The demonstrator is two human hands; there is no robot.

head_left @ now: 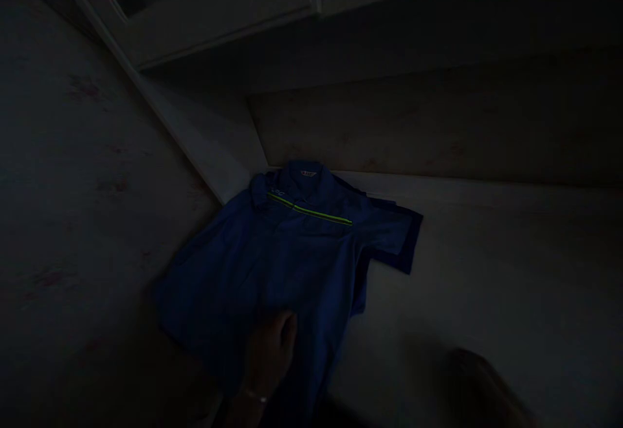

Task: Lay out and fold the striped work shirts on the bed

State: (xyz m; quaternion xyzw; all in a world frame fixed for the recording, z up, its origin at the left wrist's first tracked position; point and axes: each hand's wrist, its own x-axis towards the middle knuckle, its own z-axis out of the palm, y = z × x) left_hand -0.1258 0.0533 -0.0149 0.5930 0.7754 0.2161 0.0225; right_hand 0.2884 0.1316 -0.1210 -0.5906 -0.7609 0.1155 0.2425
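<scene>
A blue short-sleeved shirt (311, 265) with a yellow-green chest stripe and a collar label lies spread out, front up. One of its sleeves reaches to the right; the other is bunched near the collar. Beneath it, darker blue cloth (403, 260) shows along the right sleeve and side. Over the lower middle of the shirt is my left hand (270, 350), its fingers curled closed; whatever they hold is hidden in the dark. My right hand (487, 382) is a dark blur over the pale surface to the right, apart from the shirt, its fingers indistinct.
The pale surface (487, 272) extends right of the shirt. A white cabinet (233, 19) overhangs the back. Flower-patterned covering (97, 168) shows on the left, beside a white panel (204, 129), and on the back wall (389, 129). The light is very dim.
</scene>
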